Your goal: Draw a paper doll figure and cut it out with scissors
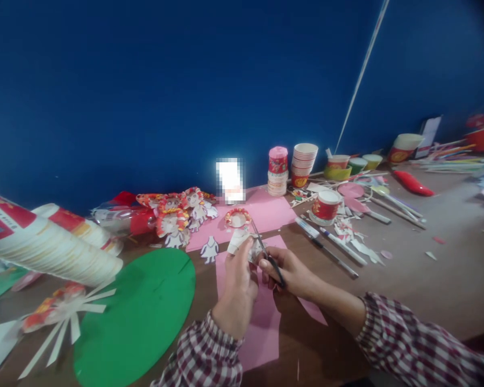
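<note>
My left hand (241, 274) is closed on a piece of white paper (239, 242), held up over the pink sheets. In my right hand (288, 269) is a pair of scissors (271, 259) with dark handles, its blades pointing up and away along the right side of the paper. Whether the blades touch the paper cannot be made out. Just beyond the hands lies a ring with a red and yellow rim (237, 219). A small white cut-out figure (210, 249) rests to the left of my left hand.
A green oval sheet (145, 317) and stacked paper cups (60, 244) lie on the left. Decorated paper figures (173, 217) are heaped behind. Cup stacks (304, 164) stand at the back, with pens (342, 246), paper scraps and a red balloon (413, 183) to the right.
</note>
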`<move>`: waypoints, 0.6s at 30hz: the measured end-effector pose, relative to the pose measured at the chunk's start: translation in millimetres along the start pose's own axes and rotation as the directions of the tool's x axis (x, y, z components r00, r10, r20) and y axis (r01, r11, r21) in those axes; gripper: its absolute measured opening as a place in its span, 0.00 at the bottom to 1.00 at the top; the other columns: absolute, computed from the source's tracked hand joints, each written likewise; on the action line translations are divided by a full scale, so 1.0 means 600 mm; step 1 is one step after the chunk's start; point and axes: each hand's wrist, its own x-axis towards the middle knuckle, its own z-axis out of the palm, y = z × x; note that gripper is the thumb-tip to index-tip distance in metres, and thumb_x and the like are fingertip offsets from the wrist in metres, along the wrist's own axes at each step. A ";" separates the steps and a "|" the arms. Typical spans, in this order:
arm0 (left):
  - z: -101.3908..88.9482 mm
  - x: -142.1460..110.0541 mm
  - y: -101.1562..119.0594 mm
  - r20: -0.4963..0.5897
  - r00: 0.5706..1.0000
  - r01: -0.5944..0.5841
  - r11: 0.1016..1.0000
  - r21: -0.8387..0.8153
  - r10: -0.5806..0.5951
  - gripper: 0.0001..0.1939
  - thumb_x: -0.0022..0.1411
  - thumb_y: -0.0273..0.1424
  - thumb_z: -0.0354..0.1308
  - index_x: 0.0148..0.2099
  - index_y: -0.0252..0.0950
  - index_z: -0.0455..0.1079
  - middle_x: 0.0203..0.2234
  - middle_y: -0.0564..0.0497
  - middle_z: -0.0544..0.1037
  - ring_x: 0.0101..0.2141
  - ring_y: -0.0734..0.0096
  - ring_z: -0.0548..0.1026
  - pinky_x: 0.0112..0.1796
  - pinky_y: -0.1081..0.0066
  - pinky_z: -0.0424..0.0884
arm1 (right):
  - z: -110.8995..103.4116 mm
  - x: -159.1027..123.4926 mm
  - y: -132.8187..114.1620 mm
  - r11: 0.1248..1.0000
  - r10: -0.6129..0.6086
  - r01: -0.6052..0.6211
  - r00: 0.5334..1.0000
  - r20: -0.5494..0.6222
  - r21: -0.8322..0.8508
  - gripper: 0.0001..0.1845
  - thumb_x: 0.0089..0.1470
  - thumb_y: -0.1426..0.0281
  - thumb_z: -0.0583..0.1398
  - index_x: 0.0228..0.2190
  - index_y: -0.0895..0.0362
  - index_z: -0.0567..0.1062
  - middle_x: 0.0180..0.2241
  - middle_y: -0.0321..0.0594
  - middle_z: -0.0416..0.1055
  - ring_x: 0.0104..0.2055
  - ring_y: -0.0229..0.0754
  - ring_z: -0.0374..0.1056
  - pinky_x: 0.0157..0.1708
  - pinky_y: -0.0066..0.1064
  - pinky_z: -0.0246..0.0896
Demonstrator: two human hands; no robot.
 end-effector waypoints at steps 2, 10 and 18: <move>0.007 -0.008 0.005 0.000 1.000 -0.025 1.000 0.016 0.025 0.12 0.44 0.36 0.62 0.26 0.35 0.65 0.11 0.57 0.64 0.11 0.77 0.63 0.13 0.77 0.58 | 0.001 0.001 0.001 1.000 -0.014 0.014 1.000 -0.002 0.020 0.20 0.49 0.54 0.60 0.30 0.59 0.66 0.17 0.32 0.65 0.16 0.31 0.60 0.13 0.19 0.53; 0.014 -0.025 0.024 -0.074 0.996 -0.060 0.998 -0.014 0.059 0.10 0.48 0.34 0.60 0.22 0.37 0.64 0.13 0.55 0.65 0.15 0.74 0.67 0.21 0.72 0.66 | 0.005 0.003 0.002 0.997 -0.042 0.042 0.999 0.005 0.071 0.21 0.49 0.53 0.60 0.29 0.59 0.65 0.17 0.32 0.65 0.17 0.31 0.61 0.15 0.20 0.53; 0.014 -0.021 0.021 -0.060 0.992 -0.112 0.994 -0.017 0.111 0.08 0.46 0.33 0.61 0.25 0.36 0.66 0.19 0.53 0.71 0.22 0.72 0.71 0.24 0.74 0.66 | 0.000 0.004 0.009 0.998 -0.030 0.029 0.999 0.014 0.061 0.20 0.49 0.54 0.60 0.30 0.59 0.66 0.18 0.32 0.66 0.18 0.31 0.61 0.14 0.19 0.54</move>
